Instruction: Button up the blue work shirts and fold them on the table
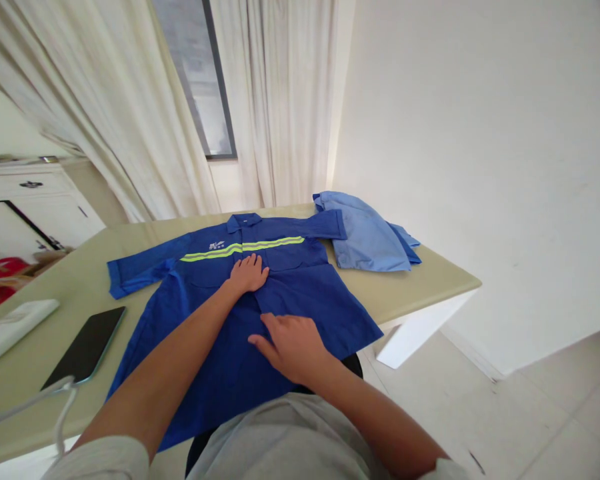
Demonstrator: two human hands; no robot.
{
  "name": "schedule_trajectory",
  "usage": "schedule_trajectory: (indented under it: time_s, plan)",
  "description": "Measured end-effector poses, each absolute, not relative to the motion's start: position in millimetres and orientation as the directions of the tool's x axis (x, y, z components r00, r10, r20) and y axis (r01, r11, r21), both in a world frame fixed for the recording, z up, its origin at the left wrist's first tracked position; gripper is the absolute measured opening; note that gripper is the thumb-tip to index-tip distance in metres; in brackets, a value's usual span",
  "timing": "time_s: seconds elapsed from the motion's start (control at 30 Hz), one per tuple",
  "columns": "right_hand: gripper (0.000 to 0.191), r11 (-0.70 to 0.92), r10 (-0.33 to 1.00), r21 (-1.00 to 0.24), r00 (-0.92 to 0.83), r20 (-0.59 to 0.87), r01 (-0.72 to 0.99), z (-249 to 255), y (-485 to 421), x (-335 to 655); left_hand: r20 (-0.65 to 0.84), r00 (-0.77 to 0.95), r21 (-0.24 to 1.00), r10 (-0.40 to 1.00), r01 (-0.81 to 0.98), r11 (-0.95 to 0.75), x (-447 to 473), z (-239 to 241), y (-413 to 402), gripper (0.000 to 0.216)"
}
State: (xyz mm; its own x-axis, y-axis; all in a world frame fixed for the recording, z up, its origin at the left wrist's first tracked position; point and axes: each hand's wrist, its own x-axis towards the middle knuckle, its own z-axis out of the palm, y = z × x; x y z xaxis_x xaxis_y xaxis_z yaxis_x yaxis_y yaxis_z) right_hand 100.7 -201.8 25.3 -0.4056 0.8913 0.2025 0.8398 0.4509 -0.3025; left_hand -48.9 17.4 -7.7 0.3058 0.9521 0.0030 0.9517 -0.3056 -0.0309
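Note:
A dark blue work shirt with a yellow reflective stripe across the chest lies spread flat on the beige table, collar toward the window. My left hand rests flat on the shirt's middle just below the stripe, fingers stretched out and together. My right hand lies palm down on the lower front of the shirt, nearer to me, fingers extended. Neither hand holds anything.
A light blue garment lies bunched at the table's far right corner. A dark phone with a white cable lies on the left, beside a white flat object. White curtains, a window and a white cabinet stand behind.

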Motion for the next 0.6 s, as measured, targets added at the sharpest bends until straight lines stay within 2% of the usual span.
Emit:
schedule_trajectory:
  time_s: [0.1,0.17,0.27,0.37,0.43,0.6]
  plan:
    - [0.066,0.583,0.806,-0.265,-0.504,0.312,0.768,14,-190,109,0.018,0.399,-0.061,0.917,0.915,-0.398,-35,-3,13,0.073]
    - [0.082,0.614,0.785,-0.251,-0.546,0.294,0.748,-3,-193,107,-0.018,0.427,0.024,0.904,0.904,-0.426,-17,-3,7,0.079]
    - [0.094,0.585,0.809,-0.280,-0.525,0.264,0.761,-24,-208,96,-0.074,0.390,0.124,0.918,0.917,-0.380,13,-6,-1,0.086]
    - [0.098,0.553,0.831,-0.321,-0.482,0.276,0.769,-25,-219,91,-0.135,0.331,0.129,0.934,0.940,-0.315,34,-1,-2,0.087]
    - [0.092,0.562,0.826,-0.349,-0.490,0.278,0.750,-20,-220,94,-0.182,0.327,0.141,0.927,0.942,-0.305,44,5,-2,0.086]
    - [0.079,0.635,0.772,-0.341,-0.550,0.318,0.693,-21,-223,98,0.073,0.582,0.281,0.810,0.767,-0.576,91,-1,-22,0.084]
